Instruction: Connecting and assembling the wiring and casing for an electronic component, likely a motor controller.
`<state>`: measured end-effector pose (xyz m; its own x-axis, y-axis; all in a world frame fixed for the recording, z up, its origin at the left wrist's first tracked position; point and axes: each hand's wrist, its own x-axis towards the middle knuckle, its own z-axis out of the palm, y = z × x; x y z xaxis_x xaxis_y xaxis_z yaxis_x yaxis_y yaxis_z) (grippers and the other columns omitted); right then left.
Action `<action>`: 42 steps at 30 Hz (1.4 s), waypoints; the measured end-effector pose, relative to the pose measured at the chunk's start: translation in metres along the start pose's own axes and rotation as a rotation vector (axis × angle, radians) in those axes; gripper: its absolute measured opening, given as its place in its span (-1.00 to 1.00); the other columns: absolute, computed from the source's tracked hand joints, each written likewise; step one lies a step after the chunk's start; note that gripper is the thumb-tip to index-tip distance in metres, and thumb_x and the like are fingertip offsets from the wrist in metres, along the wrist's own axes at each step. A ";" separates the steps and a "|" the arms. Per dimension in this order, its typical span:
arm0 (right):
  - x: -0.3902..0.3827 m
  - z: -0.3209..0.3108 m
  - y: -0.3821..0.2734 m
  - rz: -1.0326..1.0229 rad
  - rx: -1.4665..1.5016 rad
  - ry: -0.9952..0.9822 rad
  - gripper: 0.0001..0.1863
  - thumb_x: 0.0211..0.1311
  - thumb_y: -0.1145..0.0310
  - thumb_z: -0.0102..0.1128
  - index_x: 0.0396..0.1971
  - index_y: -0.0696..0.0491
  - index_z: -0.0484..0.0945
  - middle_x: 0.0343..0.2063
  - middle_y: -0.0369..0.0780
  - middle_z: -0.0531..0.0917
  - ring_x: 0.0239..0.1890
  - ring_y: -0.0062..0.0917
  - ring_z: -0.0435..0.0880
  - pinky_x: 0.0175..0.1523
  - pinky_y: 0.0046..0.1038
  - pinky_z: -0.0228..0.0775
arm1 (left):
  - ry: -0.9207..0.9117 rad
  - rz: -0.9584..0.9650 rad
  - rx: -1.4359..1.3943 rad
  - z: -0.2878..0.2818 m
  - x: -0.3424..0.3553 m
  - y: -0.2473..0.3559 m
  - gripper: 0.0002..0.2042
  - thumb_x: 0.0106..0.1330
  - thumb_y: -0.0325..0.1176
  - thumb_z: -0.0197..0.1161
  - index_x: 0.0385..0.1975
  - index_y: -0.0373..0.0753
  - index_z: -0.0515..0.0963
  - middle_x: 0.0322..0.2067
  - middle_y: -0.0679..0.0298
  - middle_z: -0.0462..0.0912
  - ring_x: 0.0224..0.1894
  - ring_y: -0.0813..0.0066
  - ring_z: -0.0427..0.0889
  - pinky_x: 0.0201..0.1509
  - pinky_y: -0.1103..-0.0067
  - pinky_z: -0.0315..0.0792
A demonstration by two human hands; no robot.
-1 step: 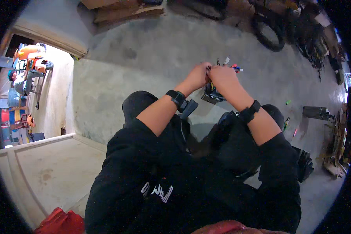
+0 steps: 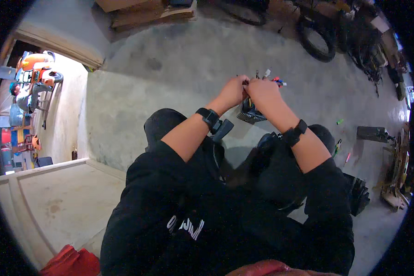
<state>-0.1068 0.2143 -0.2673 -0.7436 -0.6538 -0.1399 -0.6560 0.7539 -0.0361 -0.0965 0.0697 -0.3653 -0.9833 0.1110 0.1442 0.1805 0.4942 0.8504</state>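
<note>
My left hand [image 2: 236,92] and my right hand [image 2: 262,92] meet at the upper middle, both with fingers closed around something small and dark at the wire bundle; its exact shape is hidden by the fingers. Wires with white, red and blue connectors [image 2: 277,81] stick out behind and beside my right hand. Just below my hands sits a black finned metal box [image 2: 249,116] with some yellow on it, partly covered by my right hand. A black band with a device is on each wrist.
Tyres [image 2: 316,41], cardboard [image 2: 149,16] and dark clutter line the back. A green-handled tool [image 2: 337,146], a pink item [image 2: 347,156] and a black unit [image 2: 370,132] lie at right. At left are a pale panel [image 2: 60,198] and a doorway showing an orange scooter [image 2: 34,64] and a person [image 2: 25,96].
</note>
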 end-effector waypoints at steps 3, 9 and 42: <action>0.001 0.003 0.001 0.045 0.011 0.115 -0.85 0.18 0.37 0.18 -0.35 0.11 0.65 -0.29 -0.07 0.70 -0.27 -0.17 0.74 -0.23 -0.18 0.60 | 0.031 -0.083 0.094 -0.001 0.000 0.006 -0.75 0.08 -0.41 0.39 -0.26 -0.33 0.57 -0.36 -0.04 0.69 -0.27 0.02 0.69 -0.20 0.32 0.53; -0.003 -0.001 0.015 -0.063 0.069 0.103 -0.86 0.12 0.40 0.19 -0.41 0.12 0.68 -0.34 -0.05 0.73 -0.29 -0.15 0.75 -0.24 -0.17 0.61 | -0.078 -0.136 0.091 -0.006 0.002 0.021 -0.73 0.04 -0.45 0.39 -0.23 -0.30 0.61 -0.37 0.00 0.70 -0.28 0.04 0.70 -0.22 0.34 0.54; -0.003 0.000 0.016 -0.065 0.073 0.083 -0.87 0.08 0.40 0.20 -0.44 0.09 0.70 -0.36 -0.06 0.73 -0.28 -0.15 0.74 -0.20 -0.16 0.61 | -0.079 0.001 0.045 0.002 0.001 0.001 -0.73 0.06 -0.51 0.36 -0.20 -0.31 0.58 -0.28 -0.02 0.70 -0.23 -0.05 0.67 -0.15 0.33 0.54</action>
<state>-0.1151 0.2280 -0.2671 -0.7100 -0.7022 -0.0521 -0.6943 0.7105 -0.1144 -0.0974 0.0715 -0.3654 -0.9787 0.1778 0.1030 0.1837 0.5323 0.8264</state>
